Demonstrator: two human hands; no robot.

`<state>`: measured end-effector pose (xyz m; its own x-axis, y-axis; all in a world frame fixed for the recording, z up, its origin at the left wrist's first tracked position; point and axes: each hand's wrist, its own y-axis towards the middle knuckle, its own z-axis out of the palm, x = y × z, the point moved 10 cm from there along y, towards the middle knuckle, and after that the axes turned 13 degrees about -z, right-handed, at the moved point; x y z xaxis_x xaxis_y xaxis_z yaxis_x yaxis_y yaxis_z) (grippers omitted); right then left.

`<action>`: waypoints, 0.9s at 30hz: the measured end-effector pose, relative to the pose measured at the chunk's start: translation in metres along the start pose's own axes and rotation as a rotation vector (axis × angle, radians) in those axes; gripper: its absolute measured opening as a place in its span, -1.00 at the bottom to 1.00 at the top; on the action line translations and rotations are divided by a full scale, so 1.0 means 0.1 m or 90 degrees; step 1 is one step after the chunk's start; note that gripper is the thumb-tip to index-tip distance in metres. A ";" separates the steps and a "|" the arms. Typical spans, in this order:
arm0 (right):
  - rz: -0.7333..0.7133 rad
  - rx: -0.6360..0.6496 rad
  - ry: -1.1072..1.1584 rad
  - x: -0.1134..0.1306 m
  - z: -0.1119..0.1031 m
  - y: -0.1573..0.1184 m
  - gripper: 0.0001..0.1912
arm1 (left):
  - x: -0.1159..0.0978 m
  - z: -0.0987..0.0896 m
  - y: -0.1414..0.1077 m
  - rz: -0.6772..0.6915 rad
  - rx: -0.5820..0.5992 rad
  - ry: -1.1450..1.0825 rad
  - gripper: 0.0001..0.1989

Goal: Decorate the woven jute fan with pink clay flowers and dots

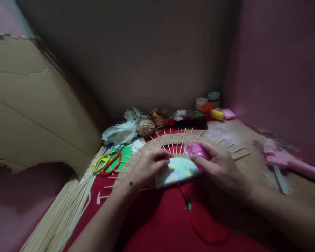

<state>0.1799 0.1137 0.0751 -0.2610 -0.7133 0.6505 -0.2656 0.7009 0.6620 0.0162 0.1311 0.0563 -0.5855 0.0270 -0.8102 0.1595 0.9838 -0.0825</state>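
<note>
pink packet (198, 151), yellow-patterned pale-blue fabric (179, 172)

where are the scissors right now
In the head view, the scissors lie left of centre, partly over the green sheet, between the bundle of pale strips and the woven piece.

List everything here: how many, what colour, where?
Woven fan: one, tan, centre.
Patterned piece: one, pale blue, centre.
Shiny packet: one, pink, centre.
Beaded cord: one, mostly red, front.
Twine balls: three, brown, behind fan.
Crumpled cloth: some, pale, back left.
Scissors: count unclear, red and yellow, left.
Sheet: one, green, beside scissors.
Phone: one, black, back.
Small packets: several, mixed, back right.
Containers: two, pale, back right.
Tool: one, pink, right.
Flat stick: one, pale, right.
Loose sticks: many, tan, left.
Cardboard: one, brown, left.
Tablecloth: one, red, under fan.
Left hand: one, over fan.
Right hand: one, holding shiny packet.
</note>
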 end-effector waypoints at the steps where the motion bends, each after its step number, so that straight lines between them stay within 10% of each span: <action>1: 0.001 0.001 0.001 -0.01 0.01 0.00 -0.85 | -0.02 0.00 0.00 0.008 -0.010 0.017 -0.88; 11: -0.018 0.028 0.005 0.01 0.09 -0.04 -0.91 | -0.04 0.22 -0.03 0.150 -0.057 0.382 -0.84; 27: 0.069 0.052 0.090 -0.15 0.20 -0.09 -0.90 | -0.07 0.25 -0.04 0.139 -0.009 0.385 -0.75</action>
<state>0.1680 0.1182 0.0521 -0.1612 -0.6228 0.7656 -0.3196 0.7669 0.5566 0.0401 0.1226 0.0480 -0.8864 0.3178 -0.3365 0.3172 0.9466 0.0583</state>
